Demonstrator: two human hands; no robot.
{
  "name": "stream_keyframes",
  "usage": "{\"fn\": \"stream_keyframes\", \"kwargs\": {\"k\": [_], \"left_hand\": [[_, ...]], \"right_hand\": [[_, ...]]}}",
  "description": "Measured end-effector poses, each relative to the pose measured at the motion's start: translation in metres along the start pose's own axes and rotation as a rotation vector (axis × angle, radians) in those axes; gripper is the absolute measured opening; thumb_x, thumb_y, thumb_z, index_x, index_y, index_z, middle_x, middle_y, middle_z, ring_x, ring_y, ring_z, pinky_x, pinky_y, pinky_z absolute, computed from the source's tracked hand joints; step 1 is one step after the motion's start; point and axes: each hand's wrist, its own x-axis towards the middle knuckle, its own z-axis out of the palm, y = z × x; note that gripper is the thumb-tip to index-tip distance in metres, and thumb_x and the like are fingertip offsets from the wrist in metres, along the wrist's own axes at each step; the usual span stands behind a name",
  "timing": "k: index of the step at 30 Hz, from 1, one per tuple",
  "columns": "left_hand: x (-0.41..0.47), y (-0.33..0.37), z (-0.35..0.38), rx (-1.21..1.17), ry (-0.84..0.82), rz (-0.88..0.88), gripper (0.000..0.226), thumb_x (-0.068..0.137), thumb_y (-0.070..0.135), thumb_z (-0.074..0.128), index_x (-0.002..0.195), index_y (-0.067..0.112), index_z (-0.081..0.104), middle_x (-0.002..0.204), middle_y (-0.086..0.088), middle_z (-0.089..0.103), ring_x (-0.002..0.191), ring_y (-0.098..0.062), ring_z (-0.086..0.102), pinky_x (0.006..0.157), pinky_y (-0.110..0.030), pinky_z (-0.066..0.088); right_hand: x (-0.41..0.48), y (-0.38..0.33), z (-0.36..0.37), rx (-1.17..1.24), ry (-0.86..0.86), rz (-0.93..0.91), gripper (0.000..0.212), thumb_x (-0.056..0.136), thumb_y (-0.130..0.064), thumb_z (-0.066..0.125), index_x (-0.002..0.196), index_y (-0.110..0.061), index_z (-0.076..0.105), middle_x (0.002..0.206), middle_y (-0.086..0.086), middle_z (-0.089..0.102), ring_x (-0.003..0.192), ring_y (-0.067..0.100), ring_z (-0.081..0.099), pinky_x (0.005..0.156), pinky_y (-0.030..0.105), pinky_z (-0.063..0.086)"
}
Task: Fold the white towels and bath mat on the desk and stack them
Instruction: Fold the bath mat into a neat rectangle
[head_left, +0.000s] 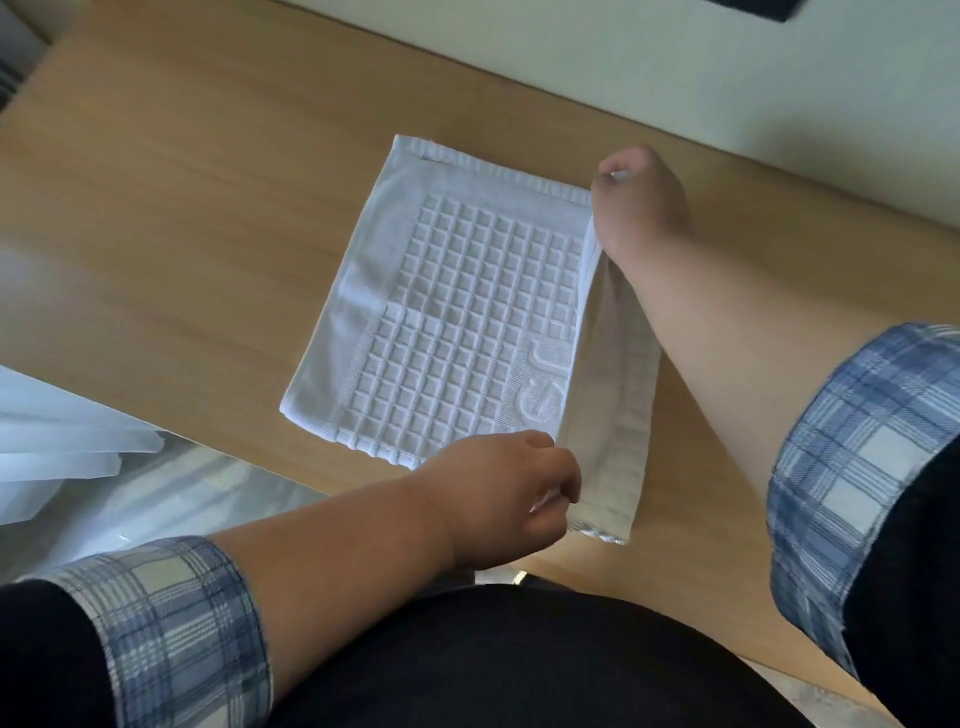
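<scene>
A white bath mat with a raised grid pattern lies on the wooden desk. Its right side is lifted off the desk as a flap. My left hand pinches the near corner of that flap at the desk's front edge. My right hand pinches the far corner of the same flap, fingers curled round the cloth. The raised strip hangs between both hands, and the left part of the mat stays flat on the desk.
A pale wall runs along the desk's far edge. More white cloth lies below the desk's left edge. A dark object sits at the top right.
</scene>
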Motion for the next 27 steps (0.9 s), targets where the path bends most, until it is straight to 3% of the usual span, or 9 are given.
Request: {"fn": "stream_keyframes", "kwargs": {"k": [2, 5, 7, 10, 12, 16, 19, 21, 27], "left_hand": [[-0.005, -0.015, -0.005, 0.004, -0.024, -0.072, 0.021, 0.089, 0.041, 0.047, 0.106, 0.037, 0.06, 0.09, 0.019, 0.045, 0.078, -0.007, 0.052, 0.067, -0.027, 0.042], [-0.011, -0.036, -0.008, -0.004, -0.046, -0.218, 0.024, 0.084, 0.042, 0.04, 0.102, 0.037, 0.056, 0.093, 0.017, 0.052, 0.083, -0.011, 0.056, 0.069, -0.03, 0.047], [-0.013, -0.053, -0.009, -0.013, -0.059, -0.361, 0.018, 0.085, 0.036, 0.044, 0.099, 0.035, 0.055, 0.095, 0.013, 0.058, 0.082, -0.014, 0.058, 0.07, -0.033, 0.051], [-0.015, -0.073, -0.007, -0.039, -0.064, -0.529, 0.01, 0.089, 0.027, 0.048, 0.096, 0.032, 0.053, 0.091, 0.008, 0.058, 0.077, -0.016, 0.057, 0.066, -0.034, 0.048], [-0.017, -0.074, -0.007, 0.067, -0.051, -0.534, 0.009, 0.093, 0.028, 0.048, 0.101, 0.029, 0.051, 0.092, 0.006, 0.054, 0.081, -0.019, 0.056, 0.069, -0.036, 0.048], [-0.015, -0.069, -0.009, 0.38, -0.008, -0.433, 0.039, 0.093, 0.03, 0.053, 0.13, 0.034, 0.042, 0.119, -0.003, 0.04, 0.108, -0.024, 0.046, 0.091, -0.039, 0.046], [-0.008, -0.056, -0.008, 0.396, -0.008, -0.094, 0.055, 0.095, 0.029, 0.051, 0.146, 0.042, 0.034, 0.139, -0.003, 0.036, 0.123, -0.026, 0.039, 0.103, -0.043, 0.038], [-0.001, -0.043, 0.0, 0.492, -0.123, 0.072, 0.052, 0.1, 0.035, 0.044, 0.151, 0.039, 0.032, 0.149, -0.005, 0.036, 0.129, -0.027, 0.039, 0.105, -0.047, 0.036], [0.022, -0.032, 0.006, 0.655, -0.165, -0.242, 0.067, 0.099, 0.065, 0.017, 0.151, 0.025, 0.035, 0.16, -0.009, 0.025, 0.148, -0.03, 0.019, 0.118, -0.063, -0.006]], "right_hand": [[0.0, -0.008, 0.017, -0.024, -0.016, 0.02, 0.024, 0.092, -0.028, 0.044, 0.109, -0.03, 0.06, 0.1, -0.007, 0.065, 0.056, 0.007, 0.059, 0.042, 0.012, 0.038], [0.002, -0.014, 0.037, -0.069, -0.084, 0.039, 0.038, 0.095, -0.029, 0.043, 0.13, -0.029, 0.056, 0.123, -0.004, 0.063, 0.085, 0.018, 0.068, 0.069, 0.022, 0.048], [0.0, -0.017, 0.048, -0.101, -0.176, 0.064, 0.052, 0.099, -0.032, 0.043, 0.151, -0.029, 0.035, 0.133, -0.002, 0.056, 0.096, 0.019, 0.066, 0.08, 0.028, 0.05], [-0.005, -0.019, 0.053, -0.068, -0.266, 0.12, 0.076, 0.1, -0.034, 0.046, 0.16, -0.028, 0.0, 0.105, -0.008, 0.059, 0.072, 0.012, 0.061, 0.063, 0.028, 0.05], [-0.009, -0.013, 0.046, -0.05, -0.281, 0.105, 0.071, 0.097, -0.032, 0.045, 0.159, -0.03, 0.011, 0.091, -0.013, 0.063, 0.069, 0.008, 0.059, 0.052, 0.023, 0.045], [-0.017, 0.004, 0.022, -0.096, -0.244, -0.056, 0.036, 0.095, -0.021, 0.043, 0.125, -0.033, 0.059, 0.121, -0.012, 0.063, 0.071, -0.001, 0.059, 0.047, 0.014, 0.044], [-0.02, 0.029, 0.008, -0.397, -0.317, -0.277, 0.04, 0.093, -0.008, 0.047, 0.125, -0.022, 0.067, 0.132, 0.001, 0.058, 0.106, 0.019, 0.062, 0.088, 0.026, 0.05], [-0.024, 0.045, 0.001, -0.526, -0.338, -0.365, 0.042, 0.093, -0.008, 0.05, 0.13, -0.022, 0.066, 0.141, 0.0, 0.053, 0.131, 0.026, 0.045, 0.11, 0.034, 0.036], [-0.04, 0.088, -0.042, -0.61, -0.242, -0.218, 0.043, 0.095, -0.023, 0.05, 0.136, -0.032, 0.06, 0.142, -0.001, 0.049, 0.131, 0.028, 0.041, 0.108, 0.037, 0.035]]}}
